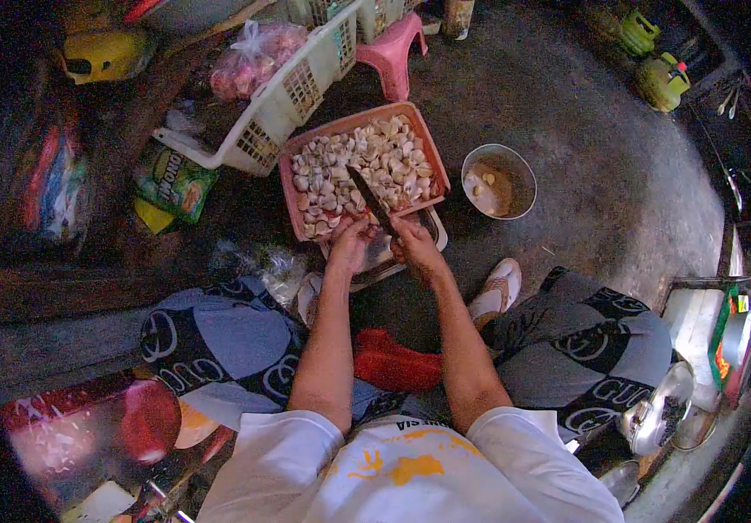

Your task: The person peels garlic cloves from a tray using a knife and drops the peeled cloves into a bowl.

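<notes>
The person wears a white short-sleeved T-shirt (410,488) with dark lettering and orange-yellow markings on its front, grey-blue trousers (567,336) patterned with black patches, large "G" shapes and outlined capital lettering, and white open sandals with straps (499,288).

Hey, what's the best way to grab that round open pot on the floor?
Probably by the rim of the pot, from the right: its circular edge is exposed, its mouth faces up, and that side is bare floor, away from the tray and knife. I can't see any handle.
</notes>
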A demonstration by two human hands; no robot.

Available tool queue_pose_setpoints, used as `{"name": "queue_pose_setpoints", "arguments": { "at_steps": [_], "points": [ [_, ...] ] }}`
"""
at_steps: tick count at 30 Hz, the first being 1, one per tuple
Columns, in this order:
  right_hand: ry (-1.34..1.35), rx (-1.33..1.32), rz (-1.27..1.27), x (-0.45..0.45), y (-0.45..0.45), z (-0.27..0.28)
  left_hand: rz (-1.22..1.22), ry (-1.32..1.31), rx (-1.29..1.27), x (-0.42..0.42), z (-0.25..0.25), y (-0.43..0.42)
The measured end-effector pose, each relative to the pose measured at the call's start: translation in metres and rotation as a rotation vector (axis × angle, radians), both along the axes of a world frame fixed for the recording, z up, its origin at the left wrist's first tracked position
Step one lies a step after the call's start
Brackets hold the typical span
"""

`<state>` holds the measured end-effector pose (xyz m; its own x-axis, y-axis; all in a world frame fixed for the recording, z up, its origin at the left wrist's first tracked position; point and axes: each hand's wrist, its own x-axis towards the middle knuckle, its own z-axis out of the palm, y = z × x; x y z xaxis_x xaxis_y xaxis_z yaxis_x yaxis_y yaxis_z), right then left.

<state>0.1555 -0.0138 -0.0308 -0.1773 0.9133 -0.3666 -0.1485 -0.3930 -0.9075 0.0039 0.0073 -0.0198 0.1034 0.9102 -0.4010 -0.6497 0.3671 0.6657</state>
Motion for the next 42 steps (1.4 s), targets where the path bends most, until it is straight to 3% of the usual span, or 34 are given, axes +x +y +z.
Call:
{"name": "queue_pose_setpoints", "arguments": {
  "at_steps": [3,5,7,9,12,15,18,21,23,25,28,32,34,36,37,40,42],
  "points": [
    [0.11,-0.013,-0.052,-0.001,-0.001,-0.015,0.025,-0.001,-0.012,-0.001,-0.005,0.001],
    [0.066,0.146,-0.043,0.001,0.001,-0.036,0.031,-0.027,-0.042,0.002,0.005,-0.001],
    [0.081,0.13,-0.071,0.0,0.001,-0.025,0.037,-0.038,-0.082,0.003,0.006,-0.001],
    [0.157,-0.063,-0.139,-0.001,-0.002,-0.005,0.04,-0.033,-0.135,0.005,0.001,0.003],
    [0.132,0.044,-0.11,0.001,-0.001,0.005,-0.051,0.14,0.008,0.005,0.002,0.003],
    [0.244,-0.078,-0.234,-0.002,-0.003,0.008,-0.056,0.248,-0.04,0.01,0.012,0.002],
    [0.155,0.005,-0.13,0.002,-0.004,0.015,0.066,0.036,0.007,0.015,0.003,-0.001],
    [0.308,-0.251,-0.213,0.004,-0.003,0.029,0.168,-0.093,0.01,0.02,0.0,-0.005],
    [0.289,-0.254,-0.244,0.006,-0.004,0.025,0.248,-0.163,-0.054,0.018,-0.018,0.004],
    [0.252,-0.244,-0.292,0.014,-0.008,0.004,0.291,-0.184,-0.075,0.017,-0.025,0.012],
    [0.124,-0.201,-0.363,0.024,-0.02,-0.041,0.046,-0.118,0.007,0.042,-0.013,0.03],
    [0.087,-0.097,-0.435,0.03,-0.029,-0.102,-0.035,-0.042,0.041,0.118,0.02,0.047],
    [0.165,-0.119,-0.504,0.025,-0.029,-0.101,-0.193,0.015,0.162,0.148,-0.022,0.074],
    [0.204,-0.215,-0.604,0.02,-0.031,-0.08,-0.128,0.395,0.071,0.159,0.008,0.075],
    [0.096,-0.282,-0.443,0.031,-0.034,-0.078,-0.107,0.436,0.077,0.154,0.004,0.077],
    [0.073,-0.213,-0.474,0.029,-0.033,-0.081,-0.008,0.636,0.156,0.104,-0.016,0.087],
    [0.066,-0.307,-0.466,0.024,-0.033,-0.043,0.1,1.036,0.325,0.046,-0.032,0.09]
  ]
}}
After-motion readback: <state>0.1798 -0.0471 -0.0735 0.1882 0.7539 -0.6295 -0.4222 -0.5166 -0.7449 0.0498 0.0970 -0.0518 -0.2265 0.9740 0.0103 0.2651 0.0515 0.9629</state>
